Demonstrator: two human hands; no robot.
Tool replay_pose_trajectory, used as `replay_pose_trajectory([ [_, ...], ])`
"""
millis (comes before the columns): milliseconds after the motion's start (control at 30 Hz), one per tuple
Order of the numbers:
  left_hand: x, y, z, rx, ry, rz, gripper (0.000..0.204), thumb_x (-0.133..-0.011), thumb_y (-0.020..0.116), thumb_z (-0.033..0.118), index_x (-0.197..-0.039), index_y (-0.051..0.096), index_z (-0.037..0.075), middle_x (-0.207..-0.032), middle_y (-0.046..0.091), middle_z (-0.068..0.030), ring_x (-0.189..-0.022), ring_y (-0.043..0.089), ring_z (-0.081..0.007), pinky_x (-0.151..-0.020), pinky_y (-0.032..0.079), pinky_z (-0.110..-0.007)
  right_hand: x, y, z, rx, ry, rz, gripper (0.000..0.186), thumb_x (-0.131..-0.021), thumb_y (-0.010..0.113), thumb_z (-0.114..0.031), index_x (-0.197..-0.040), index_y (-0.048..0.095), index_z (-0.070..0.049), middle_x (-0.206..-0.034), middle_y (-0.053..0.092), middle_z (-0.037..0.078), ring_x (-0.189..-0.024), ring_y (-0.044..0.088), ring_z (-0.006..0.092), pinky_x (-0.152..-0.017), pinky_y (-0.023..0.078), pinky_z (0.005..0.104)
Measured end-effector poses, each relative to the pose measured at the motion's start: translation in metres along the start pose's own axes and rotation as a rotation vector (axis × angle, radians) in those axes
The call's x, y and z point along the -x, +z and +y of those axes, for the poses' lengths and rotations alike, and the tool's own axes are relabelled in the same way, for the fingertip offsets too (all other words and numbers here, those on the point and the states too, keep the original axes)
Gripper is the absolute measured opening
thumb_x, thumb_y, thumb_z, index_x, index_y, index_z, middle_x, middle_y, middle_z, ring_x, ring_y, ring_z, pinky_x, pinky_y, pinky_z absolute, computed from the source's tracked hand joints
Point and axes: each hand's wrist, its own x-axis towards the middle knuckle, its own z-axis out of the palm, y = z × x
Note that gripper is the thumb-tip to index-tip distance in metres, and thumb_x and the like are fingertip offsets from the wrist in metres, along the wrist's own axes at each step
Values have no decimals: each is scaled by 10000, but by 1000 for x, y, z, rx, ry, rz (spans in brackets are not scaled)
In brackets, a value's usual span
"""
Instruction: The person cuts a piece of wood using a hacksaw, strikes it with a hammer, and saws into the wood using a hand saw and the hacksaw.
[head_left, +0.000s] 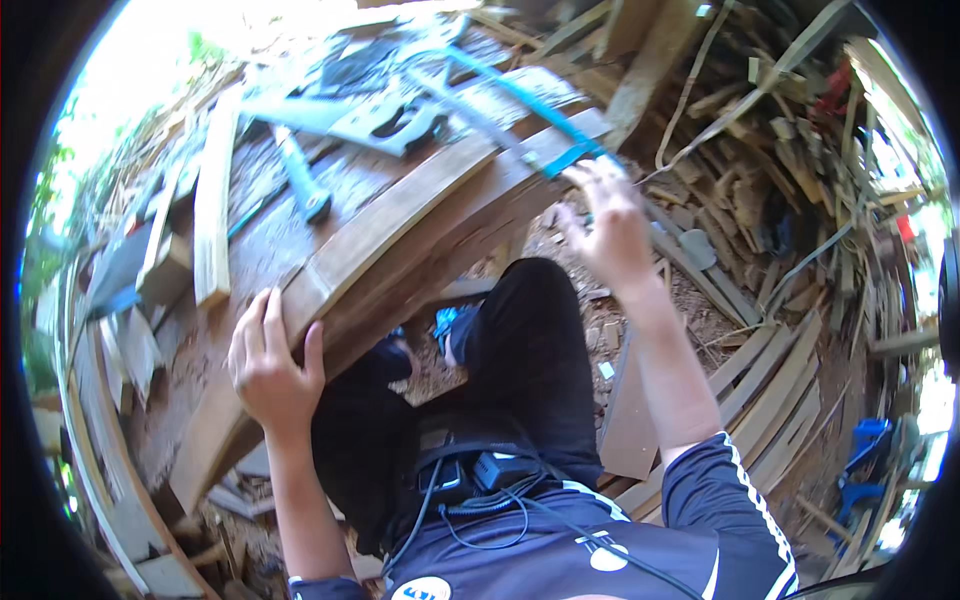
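Note:
My left hand (272,365) grips the near-left end of a squared wooden piece (400,220), its fingers on one side and its thumb on the other. The piece lies slantwise along the edge of a wooden workbench (345,190). At the bench's right end, my right hand (608,225) is at the near end of a blue-framed hacksaw (520,95). Its fingers are stretched and slightly blurred, with the thumb apart; no firm grip shows. The hacksaw rests slanted across the bench top, beyond the wooden piece.
A handsaw (335,118) and a blue-handled tool (300,180) lie on the bench, left of the hacksaw. A pale wooden strip (215,200) lies farther left. Scrap wood (720,200) heaps up on the right, with long boards (765,400) below. My knees are beside the bench.

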Motion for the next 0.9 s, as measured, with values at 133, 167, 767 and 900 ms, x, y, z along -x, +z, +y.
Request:
replay_pose_trajectory([
  [133,3,5,2,25,24,33,501,-964,631,399,-1324,634,51,-1346,614,-174,-1223,584,-385,-1024,456,-495,-8,4,8,-330,257,354,399,-810,767,-173,-1151,624,-23,-1288,541,237,-1277,489,403,-1104,395,483],
  [167,5,5,-4,31,31,21,497,-969,625,390,-1334,631,53,-1344,614,-179,-1222,584,-392,-1024,457,-496,-11,16,20,-367,262,409,440,-783,765,-131,-1175,599,-18,-1252,539,227,-1245,499,392,-1094,394,482],
  [767,-19,-32,-14,278,408,212,215,-892,782,205,-1017,754,34,-1026,742,-155,-950,676,-390,-902,534,-532,50,-37,8,-2072,1010,34,153,-897,609,-218,-855,536,-90,-687,549,39,-589,564,172,-589,512,374],
  [900,-1,-8,-38,259,368,296,249,-899,780,221,-1033,752,13,-974,735,-165,-978,669,-382,-905,542,-535,97,-59,-26,-2541,1086,-157,321,-989,616,-337,-778,464,-149,-637,416,-47,-543,471,78,-519,431,266],
])
